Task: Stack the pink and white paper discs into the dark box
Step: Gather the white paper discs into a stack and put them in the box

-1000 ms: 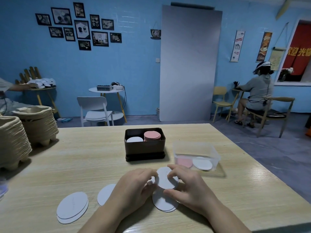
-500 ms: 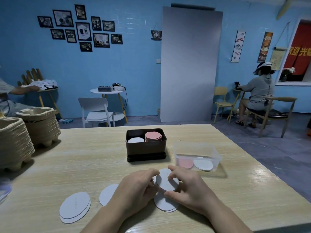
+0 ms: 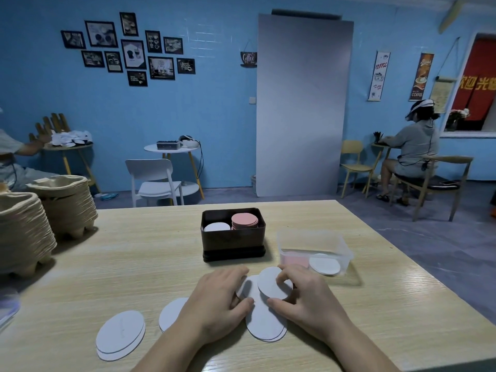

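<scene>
White disc pinched at its edge by your right hand, thumb below, fingers curled over the top. Second white disc fanned out behind it, caught in the curled fingertips of your left hand. Half a second back the two sat nearly flush; now they've slid apart. Loose white pile lies on the table right under both hands. Another disc part-hidden by your left wrist; a further stack well out to its left. Dark box straight ahead of the hands holds a white stack and pink stack. Clear tub sits just beyond your right hand.
</scene>
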The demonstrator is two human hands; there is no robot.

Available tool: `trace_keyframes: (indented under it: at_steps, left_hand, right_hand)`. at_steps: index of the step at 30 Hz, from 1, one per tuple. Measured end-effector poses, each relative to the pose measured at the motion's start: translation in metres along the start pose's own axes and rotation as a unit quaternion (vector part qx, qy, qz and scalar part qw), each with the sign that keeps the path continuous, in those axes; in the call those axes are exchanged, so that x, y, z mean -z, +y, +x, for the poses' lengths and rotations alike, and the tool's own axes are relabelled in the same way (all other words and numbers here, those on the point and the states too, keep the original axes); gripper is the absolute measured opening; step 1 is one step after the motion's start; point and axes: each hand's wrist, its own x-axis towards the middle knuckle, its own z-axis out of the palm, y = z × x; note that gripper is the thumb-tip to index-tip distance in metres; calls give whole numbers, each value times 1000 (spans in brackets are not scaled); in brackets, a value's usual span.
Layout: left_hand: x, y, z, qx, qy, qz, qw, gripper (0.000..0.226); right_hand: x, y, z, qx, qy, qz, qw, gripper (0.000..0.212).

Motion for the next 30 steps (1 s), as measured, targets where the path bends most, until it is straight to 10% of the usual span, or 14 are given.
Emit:
trace_keyframes:
  at_steps: [23, 30]
  left_hand:
    - [2, -5, 2, 34, 16, -41, 998, 28]
    - [2, -1, 2, 32, -12, -44, 998, 52]
  right_hand:
    - [0, -2, 1, -11, -21, -16, 1000, 36]
    - [-1, 0, 1, -18, -28, -19, 999, 36]
